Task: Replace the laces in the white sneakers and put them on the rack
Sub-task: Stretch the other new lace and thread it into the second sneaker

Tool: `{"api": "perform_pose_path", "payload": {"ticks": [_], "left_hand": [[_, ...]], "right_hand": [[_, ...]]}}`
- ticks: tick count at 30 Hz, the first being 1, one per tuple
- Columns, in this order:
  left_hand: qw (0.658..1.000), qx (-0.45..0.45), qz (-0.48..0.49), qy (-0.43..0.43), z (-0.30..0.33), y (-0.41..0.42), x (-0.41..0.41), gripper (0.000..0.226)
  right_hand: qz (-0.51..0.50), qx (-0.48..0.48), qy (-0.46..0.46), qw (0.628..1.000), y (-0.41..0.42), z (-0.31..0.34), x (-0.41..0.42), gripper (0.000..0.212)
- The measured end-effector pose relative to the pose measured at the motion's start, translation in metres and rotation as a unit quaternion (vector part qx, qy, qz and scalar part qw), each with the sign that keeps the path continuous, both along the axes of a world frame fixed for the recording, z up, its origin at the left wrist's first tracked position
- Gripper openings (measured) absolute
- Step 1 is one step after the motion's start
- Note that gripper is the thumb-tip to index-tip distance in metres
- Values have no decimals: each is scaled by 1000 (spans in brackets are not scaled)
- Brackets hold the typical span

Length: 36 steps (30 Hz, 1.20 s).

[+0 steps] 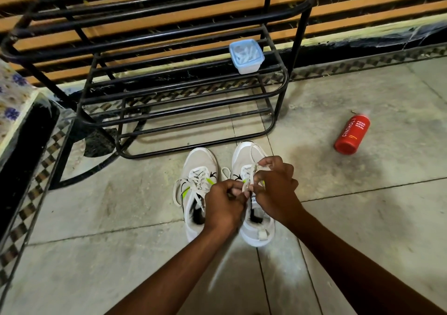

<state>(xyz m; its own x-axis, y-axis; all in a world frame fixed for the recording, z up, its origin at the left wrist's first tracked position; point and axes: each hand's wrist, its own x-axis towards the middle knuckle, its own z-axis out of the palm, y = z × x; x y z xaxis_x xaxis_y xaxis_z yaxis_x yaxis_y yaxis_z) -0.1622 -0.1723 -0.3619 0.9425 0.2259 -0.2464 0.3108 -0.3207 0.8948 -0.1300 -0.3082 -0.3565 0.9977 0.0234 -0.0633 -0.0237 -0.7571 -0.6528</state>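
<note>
Pinching lace [249, 181] with both: left hand [223, 206], right hand [275, 186] curled on it | right sneaker [256, 230] on floor, rack [183, 111] at 12, left sneaker [196, 169] touching at 9 | I judged lace limp, light; grip near tip.

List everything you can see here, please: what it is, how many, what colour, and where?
sneakers: two, white, side by side on the floor before the rack
lace: one, white, on the right sneaker, pinched by both hands
rack: one, black metal, against the wall
container: one, clear with blue lid, on a rack shelf
bottle: one, red, lying on the floor, right
left hand: one, on the lace
right hand: one, on the lace
</note>
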Motion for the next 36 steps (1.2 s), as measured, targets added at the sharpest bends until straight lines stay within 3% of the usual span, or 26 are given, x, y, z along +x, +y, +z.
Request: {"api": "perform_pose_path", "payload": {"ticks": [4, 19, 26, 33, 36], "left_hand": [[1000, 7, -5, -1, 1, 0, 1, 7], [999, 34, 25, 5, 4, -6, 0, 4], [999, 54, 1, 8, 5, -5, 1, 6], [999, 41, 4, 33, 9, -4, 5, 9], [999, 32, -2, 30, 10, -4, 4, 9]], "right_hand": [[-52, 61, 15, 997, 10, -5, -5, 20], [-62, 91, -13, 994, 5, -5, -12, 23], [-60, 118, -13, 991, 5, -3, -10, 38], [-68, 147, -68, 984, 2, -16, -12, 18], [-58, 137, -88, 985, 1, -19, -12, 22]]}}
